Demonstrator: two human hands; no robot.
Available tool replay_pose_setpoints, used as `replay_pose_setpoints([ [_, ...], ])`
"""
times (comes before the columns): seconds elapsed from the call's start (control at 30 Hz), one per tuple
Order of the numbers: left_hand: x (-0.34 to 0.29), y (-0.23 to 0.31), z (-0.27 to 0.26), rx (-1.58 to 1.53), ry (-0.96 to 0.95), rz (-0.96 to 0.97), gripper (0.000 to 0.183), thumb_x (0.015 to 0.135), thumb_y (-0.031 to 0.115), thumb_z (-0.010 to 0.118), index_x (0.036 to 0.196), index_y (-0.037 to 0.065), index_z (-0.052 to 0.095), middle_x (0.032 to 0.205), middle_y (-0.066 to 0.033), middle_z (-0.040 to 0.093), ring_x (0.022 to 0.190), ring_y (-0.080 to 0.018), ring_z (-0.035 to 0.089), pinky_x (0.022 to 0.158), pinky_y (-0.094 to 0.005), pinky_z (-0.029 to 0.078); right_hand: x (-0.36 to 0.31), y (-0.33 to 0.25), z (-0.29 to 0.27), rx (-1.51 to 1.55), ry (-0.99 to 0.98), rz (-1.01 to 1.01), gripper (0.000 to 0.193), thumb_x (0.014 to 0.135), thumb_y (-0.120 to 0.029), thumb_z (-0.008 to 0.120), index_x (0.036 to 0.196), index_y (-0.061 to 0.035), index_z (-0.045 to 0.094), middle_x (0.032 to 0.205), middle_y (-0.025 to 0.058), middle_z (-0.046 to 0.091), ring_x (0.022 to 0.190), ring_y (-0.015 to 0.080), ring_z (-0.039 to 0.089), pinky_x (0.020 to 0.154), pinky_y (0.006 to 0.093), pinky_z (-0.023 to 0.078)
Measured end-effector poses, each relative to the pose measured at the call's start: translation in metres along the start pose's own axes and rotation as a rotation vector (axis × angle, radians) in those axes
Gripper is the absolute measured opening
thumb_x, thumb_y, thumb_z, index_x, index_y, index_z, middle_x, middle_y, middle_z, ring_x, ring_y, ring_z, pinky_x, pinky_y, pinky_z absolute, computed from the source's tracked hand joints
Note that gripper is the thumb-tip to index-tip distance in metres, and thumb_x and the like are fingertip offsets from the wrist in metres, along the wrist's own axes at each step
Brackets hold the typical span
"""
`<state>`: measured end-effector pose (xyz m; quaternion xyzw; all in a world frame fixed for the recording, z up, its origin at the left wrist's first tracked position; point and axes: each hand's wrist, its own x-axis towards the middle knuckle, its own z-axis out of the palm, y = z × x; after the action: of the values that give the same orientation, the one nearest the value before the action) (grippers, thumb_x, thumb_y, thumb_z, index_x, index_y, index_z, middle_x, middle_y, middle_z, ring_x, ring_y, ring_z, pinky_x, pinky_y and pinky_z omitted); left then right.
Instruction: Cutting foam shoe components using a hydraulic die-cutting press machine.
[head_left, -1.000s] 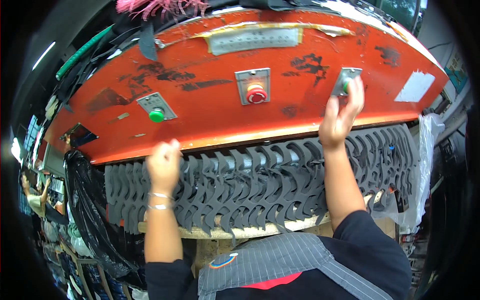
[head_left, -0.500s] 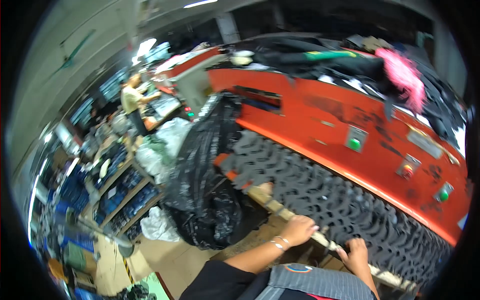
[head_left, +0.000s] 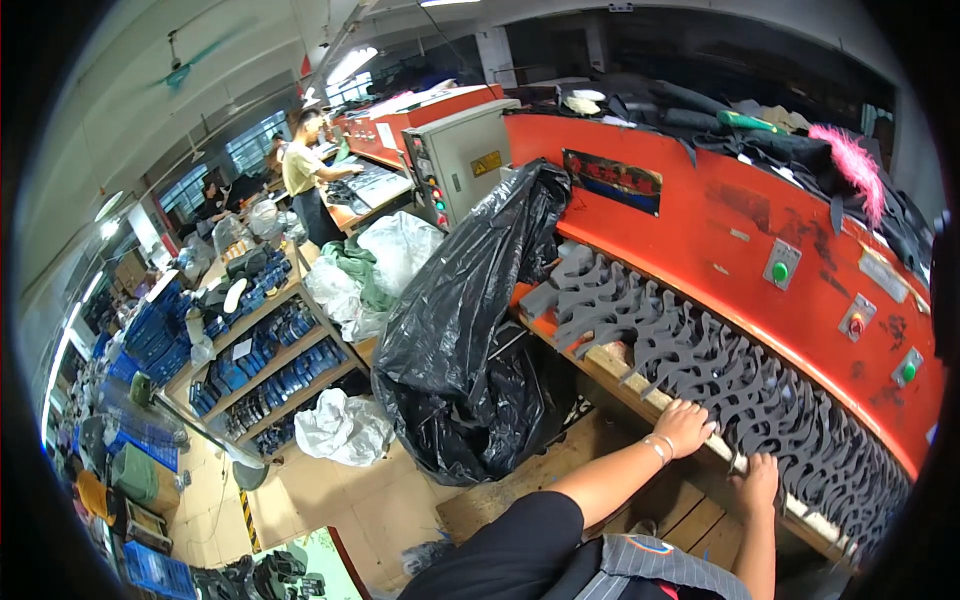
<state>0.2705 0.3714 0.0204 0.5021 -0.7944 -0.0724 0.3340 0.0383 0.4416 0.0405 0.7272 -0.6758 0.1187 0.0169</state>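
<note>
Along the front of a red machine lies a wooden board [head_left: 652,397] carrying a dark grey sheet [head_left: 735,390] cut into many curved, wavy pieces. My left hand [head_left: 683,427], with bracelets at its wrist, closes over the board's front edge beside the sheet. Nearer the right, my right hand [head_left: 757,484] has its fingers curled on the same edge, close to the cut pieces. The undersides of both grips are hidden. The board and sheet reach under the red machine body [head_left: 720,210].
A black plastic bag [head_left: 450,330] hangs at the machine's left end. Buttons, including a green one [head_left: 780,270], sit on the red front. A shelf rack [head_left: 262,372] with blue items stands left, near a white bag [head_left: 345,428]. A co-worker [head_left: 302,170] stands at another machine beyond.
My view has swung left, so the machine, sheet and both hands sit farther right and the picture is sharper. Both hands remain on the board's edge.
</note>
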Motion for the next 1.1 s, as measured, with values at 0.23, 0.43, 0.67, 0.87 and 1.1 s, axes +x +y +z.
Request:
replay_pose_setpoints([
  [0.23,0.04,-0.027,-0.005,0.044,-0.151,-0.069,0.031,0.083,0.034,0.058,0.073,0.007,0.069,0.082,-0.0171,0.068,0.083,-0.0373,0.064,0.077,-0.0482,0.049,0.044,-0.01,0.023,0.072,0.006,-0.005,0.041,0.06,-0.022,0.083,0.094,-0.0081,0.063,0.097,0.013,0.057,0.099,0.0343,0.053,0.085,0.0432,0.047],
  [0.43,0.072,-0.057,0.021,0.108,-0.192,0.03,0.043,0.086,0.044,0.056,0.072,0.004,0.066,0.079,-0.0173,0.066,0.083,-0.0372,0.062,0.077,-0.0491,0.046,0.084,0.002,0.034,0.081,-0.111,0.005,0.04,0.063,-0.03,0.081,0.092,-0.0064,0.066,0.099,0.0117,0.062,0.104,0.0297,0.056,0.09,0.0404,0.048],
  [0.67,0.164,-0.026,-0.019,0.292,-0.943,-0.046,0.053,0.086,0.056,0.053,0.077,0.007,0.073,0.076,-0.02,0.067,0.076,-0.0388,0.065,0.072,-0.0449,0.052,0.14,0.062,-0.04,0.884,-0.702,0.085,0.037,0.081,-0.035,0.071,0.098,-0.0029,0.068,0.096,0.0161,0.067,0.093,0.0313,0.064,0.083,0.0401,0.051],
  [0.87,0.273,0.04,0.09,-0.365,-0.262,0.222,0.024,0.088,0.03,0.062,0.084,0.007,0.066,0.081,-0.0123,0.066,0.076,-0.0317,0.064,0.065,-0.0402,0.05,0.267,0.168,-0.016,0.402,0.071,0.008,0.029,0.083,-0.021,0.065,0.107,-0.0056,0.063,0.107,0.0162,0.059,0.102,0.0346,0.06,0.089,0.0421,0.048],
  [1.1,0.311,0.046,0.2,-0.211,-0.197,0.6,0.011,0.074,0.021,0.068,0.079,0.014,0.062,0.079,-0.004,0.055,0.08,-0.0252,0.056,0.069,-0.0395,0.043,0.364,0.186,-0.026,0.021,-0.702,0.093,0.046,0.069,-0.024,0.067,0.113,-0.0109,0.067,0.109,0.0169,0.066,0.105,0.0334,0.062,0.09,0.0406,0.049],
])
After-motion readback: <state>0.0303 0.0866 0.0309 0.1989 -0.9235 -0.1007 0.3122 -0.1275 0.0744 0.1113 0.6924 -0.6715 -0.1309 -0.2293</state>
